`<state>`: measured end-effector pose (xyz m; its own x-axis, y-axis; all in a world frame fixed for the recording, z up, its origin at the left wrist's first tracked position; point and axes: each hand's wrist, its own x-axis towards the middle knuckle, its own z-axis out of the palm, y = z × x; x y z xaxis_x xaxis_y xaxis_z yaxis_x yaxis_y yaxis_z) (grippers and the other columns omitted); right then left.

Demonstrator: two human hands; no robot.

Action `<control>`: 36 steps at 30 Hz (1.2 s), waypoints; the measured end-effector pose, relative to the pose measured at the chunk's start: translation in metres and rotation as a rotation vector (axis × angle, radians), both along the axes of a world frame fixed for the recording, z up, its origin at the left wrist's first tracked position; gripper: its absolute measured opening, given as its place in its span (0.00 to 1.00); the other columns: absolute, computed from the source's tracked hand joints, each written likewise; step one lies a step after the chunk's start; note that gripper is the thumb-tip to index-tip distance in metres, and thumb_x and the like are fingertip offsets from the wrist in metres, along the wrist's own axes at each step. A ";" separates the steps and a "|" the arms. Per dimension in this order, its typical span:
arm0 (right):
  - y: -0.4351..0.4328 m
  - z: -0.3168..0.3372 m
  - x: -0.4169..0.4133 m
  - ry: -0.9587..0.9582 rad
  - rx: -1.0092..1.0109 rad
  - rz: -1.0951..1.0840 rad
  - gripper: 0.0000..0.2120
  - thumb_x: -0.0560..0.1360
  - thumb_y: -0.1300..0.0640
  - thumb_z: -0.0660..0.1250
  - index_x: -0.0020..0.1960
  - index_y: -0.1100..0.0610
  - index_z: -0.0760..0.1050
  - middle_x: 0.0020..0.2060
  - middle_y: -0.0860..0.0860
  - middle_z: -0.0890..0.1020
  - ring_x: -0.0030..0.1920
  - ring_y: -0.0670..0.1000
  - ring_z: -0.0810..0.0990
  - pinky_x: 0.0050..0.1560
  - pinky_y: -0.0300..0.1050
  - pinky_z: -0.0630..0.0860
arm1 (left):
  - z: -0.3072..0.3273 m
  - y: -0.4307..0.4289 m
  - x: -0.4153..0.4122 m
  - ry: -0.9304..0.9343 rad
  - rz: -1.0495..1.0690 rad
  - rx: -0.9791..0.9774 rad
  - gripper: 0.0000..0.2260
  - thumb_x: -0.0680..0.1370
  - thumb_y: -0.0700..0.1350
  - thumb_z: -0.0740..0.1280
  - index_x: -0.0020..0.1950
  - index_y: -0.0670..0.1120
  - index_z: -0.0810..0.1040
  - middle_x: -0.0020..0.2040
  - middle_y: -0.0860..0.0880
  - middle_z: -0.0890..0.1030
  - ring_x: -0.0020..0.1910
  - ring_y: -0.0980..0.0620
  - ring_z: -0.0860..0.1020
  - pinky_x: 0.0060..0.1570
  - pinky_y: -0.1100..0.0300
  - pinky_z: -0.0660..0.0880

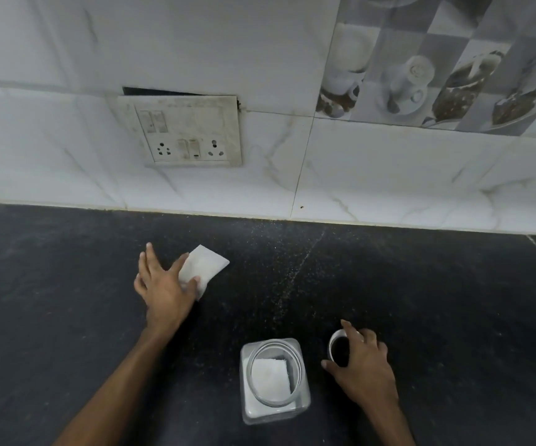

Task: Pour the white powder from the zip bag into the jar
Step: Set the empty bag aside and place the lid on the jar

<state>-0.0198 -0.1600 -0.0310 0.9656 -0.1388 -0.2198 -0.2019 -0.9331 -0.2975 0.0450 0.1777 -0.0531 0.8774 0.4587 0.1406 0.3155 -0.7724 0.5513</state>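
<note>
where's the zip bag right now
In the head view the zip bag lies on the dark counter, left of centre and below the wall switchboard. The left hand rests on its near edge; the jar stands nearer, to the right.

Dark speckled countertop (67, 284) fills lower frame. White marble-look wall tiles (389, 175) above. Grimy switch/socket plate (179, 132) upper centre-left. Cup-and-saucer print tiles (421, 75) upper right.

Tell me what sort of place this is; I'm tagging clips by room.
Most likely a home kitchen: a dark stone counter, a tiled wall with cup-and-dessert picture tiles, and a switch and socket panel above the counter.
</note>
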 end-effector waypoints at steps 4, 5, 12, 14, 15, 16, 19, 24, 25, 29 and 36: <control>0.001 -0.001 0.008 -0.003 0.075 -0.042 0.44 0.68 0.42 0.74 0.77 0.43 0.55 0.67 0.52 0.66 0.67 0.56 0.66 0.59 0.51 0.74 | 0.038 -0.037 -0.053 -0.261 -0.391 -0.428 0.23 0.75 0.63 0.67 0.65 0.53 0.78 0.75 0.47 0.67 0.76 0.49 0.64 0.73 0.42 0.65; 0.001 -0.001 0.010 -0.022 0.151 -0.060 0.43 0.67 0.43 0.76 0.76 0.42 0.58 0.65 0.53 0.67 0.66 0.56 0.67 0.59 0.50 0.74 | 0.046 -0.049 -0.073 -0.259 -0.529 -0.507 0.28 0.73 0.68 0.65 0.68 0.54 0.76 0.75 0.50 0.68 0.76 0.53 0.65 0.74 0.48 0.64; 0.018 0.028 0.011 -0.357 0.616 -0.146 0.27 0.61 0.50 0.82 0.54 0.50 0.71 0.53 0.50 0.74 0.51 0.50 0.76 0.51 0.42 0.73 | 0.041 -0.103 -0.140 -0.054 -0.719 -0.526 0.62 0.52 0.63 0.83 0.79 0.57 0.54 0.76 0.61 0.63 0.75 0.59 0.65 0.73 0.51 0.67; 0.026 0.042 0.003 -0.436 0.795 -0.146 0.25 0.60 0.44 0.81 0.50 0.48 0.72 0.50 0.48 0.78 0.50 0.50 0.80 0.49 0.43 0.77 | 0.039 -0.107 -0.139 -0.034 -0.666 -0.559 0.60 0.54 0.61 0.84 0.79 0.58 0.53 0.72 0.62 0.67 0.72 0.60 0.69 0.71 0.54 0.70; 0.032 0.049 -0.002 -0.462 0.922 -0.114 0.24 0.60 0.42 0.80 0.47 0.46 0.72 0.49 0.47 0.81 0.51 0.49 0.81 0.50 0.44 0.78 | 0.038 -0.107 -0.138 -0.027 -0.643 -0.569 0.59 0.55 0.59 0.84 0.79 0.57 0.54 0.70 0.61 0.69 0.70 0.61 0.70 0.70 0.54 0.71; 0.036 0.054 -0.008 -0.478 1.028 -0.058 0.22 0.60 0.42 0.80 0.45 0.46 0.72 0.50 0.48 0.82 0.52 0.49 0.82 0.51 0.46 0.79 | 0.037 -0.108 -0.137 -0.024 -0.628 -0.567 0.58 0.55 0.58 0.84 0.78 0.57 0.55 0.68 0.61 0.70 0.68 0.62 0.72 0.69 0.55 0.71; 0.049 0.064 -0.028 -0.463 1.079 0.208 0.20 0.62 0.51 0.81 0.43 0.55 0.73 0.57 0.49 0.82 0.57 0.52 0.81 0.54 0.52 0.79 | 0.038 -0.109 -0.135 -0.046 -0.600 -0.598 0.53 0.55 0.54 0.85 0.75 0.57 0.62 0.67 0.59 0.72 0.66 0.60 0.74 0.66 0.51 0.74; 0.061 0.052 -0.055 -0.513 0.848 0.430 0.23 0.60 0.55 0.83 0.47 0.59 0.75 0.62 0.50 0.78 0.63 0.51 0.77 0.59 0.52 0.77 | 0.031 -0.113 -0.136 -0.110 -0.565 -0.651 0.49 0.56 0.45 0.86 0.73 0.53 0.66 0.66 0.54 0.75 0.65 0.55 0.77 0.64 0.47 0.76; 0.062 0.050 -0.057 -0.529 0.824 0.440 0.24 0.60 0.55 0.83 0.48 0.59 0.75 0.62 0.50 0.77 0.64 0.51 0.77 0.60 0.51 0.76 | 0.028 -0.114 -0.136 -0.109 -0.556 -0.655 0.50 0.56 0.45 0.86 0.74 0.52 0.65 0.67 0.53 0.75 0.65 0.55 0.77 0.64 0.47 0.75; 0.064 0.045 -0.059 -0.534 0.756 0.456 0.26 0.60 0.53 0.83 0.52 0.57 0.75 0.63 0.50 0.76 0.65 0.48 0.75 0.62 0.48 0.75 | 0.025 -0.114 -0.137 -0.107 -0.547 -0.685 0.51 0.56 0.43 0.86 0.74 0.50 0.65 0.67 0.51 0.75 0.66 0.54 0.77 0.66 0.47 0.74; 0.066 0.044 -0.062 -0.534 0.719 0.468 0.27 0.63 0.51 0.80 0.59 0.56 0.77 0.67 0.50 0.74 0.68 0.47 0.73 0.65 0.48 0.73 | 0.028 -0.114 -0.137 -0.147 -0.547 -0.678 0.46 0.56 0.43 0.86 0.70 0.52 0.69 0.65 0.52 0.77 0.64 0.53 0.78 0.63 0.47 0.76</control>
<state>-0.0820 -0.0944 0.0127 0.8855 0.2741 0.3751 0.4627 -0.4478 -0.7651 -0.0924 0.0635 -0.0251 0.9929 0.0053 0.1189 -0.1124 -0.2860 0.9516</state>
